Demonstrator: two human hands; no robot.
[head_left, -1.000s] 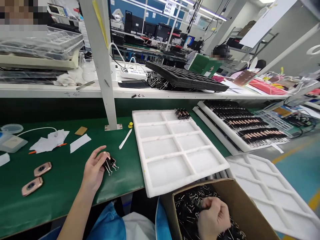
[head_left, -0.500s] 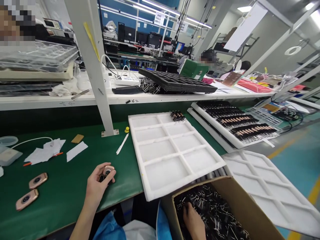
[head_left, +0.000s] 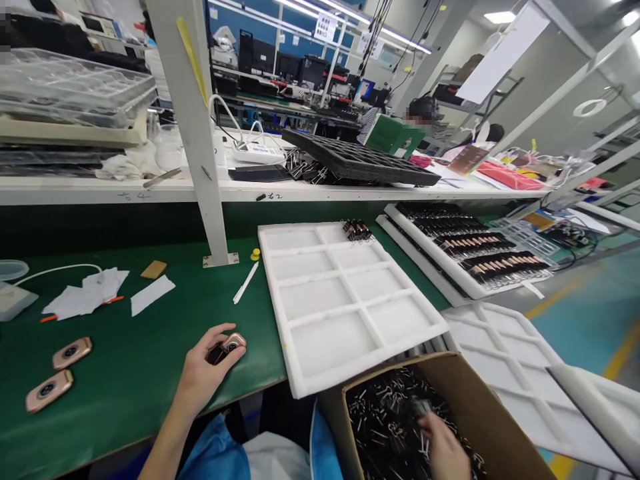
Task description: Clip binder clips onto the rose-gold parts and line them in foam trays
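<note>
My left hand [head_left: 203,373] is closed over the green mat, holding a rose-gold watch case [head_left: 234,343] between thumb and fingers. A black binder clip [head_left: 216,354] sits against the case, partly covered by my fingers. Inside a cardboard box [head_left: 495,407] heaped with black binder clips [head_left: 380,420], my right hand [head_left: 445,447] pinches what looks like one binder clip [head_left: 421,407], smeared by motion. Two more watch cases [head_left: 73,353] lie face up at the mat's left. A small cluster of clipped watch cases [head_left: 357,230] occupies the far right cell of a white foam tray [head_left: 325,341].
Filled trays [head_left: 480,247] with rows of clipped pieces stand at the right. Another white divided tray [head_left: 520,353] is beyond the box. A white pen [head_left: 245,283], paper scraps [head_left: 83,293] and a metal post [head_left: 193,133] are on the left. A shelf [head_left: 310,194] crosses the back.
My right hand has moved rightward through the box, and a blurred clip now shows at its fingertips. My left hand has shifted slightly right with the watch case. Another white tray part appears at far right.
</note>
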